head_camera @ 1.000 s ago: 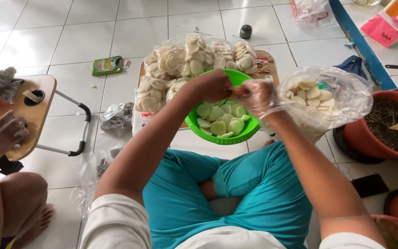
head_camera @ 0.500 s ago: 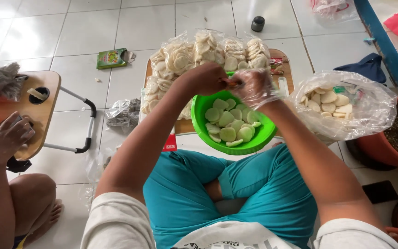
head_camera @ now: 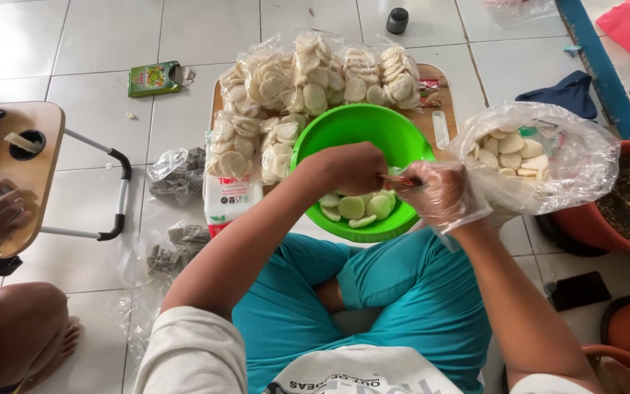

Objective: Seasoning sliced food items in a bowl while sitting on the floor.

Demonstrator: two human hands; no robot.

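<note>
Left hand clenched around a thin stick-like item, knuckles up, over the green bowl. Beneath both hands, pale green round crackers heaped in that bowl. Right hand, sheathed in clear plastic, pinching the same item's other end.

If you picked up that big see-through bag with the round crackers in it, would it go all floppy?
Probably yes. The clear plastic bag looks thin and crinkled, so it would likely sag and change shape. It seems only partly filled with round crackers, so it is likely light. The crackers look thin and might snap if squeezed.
</note>
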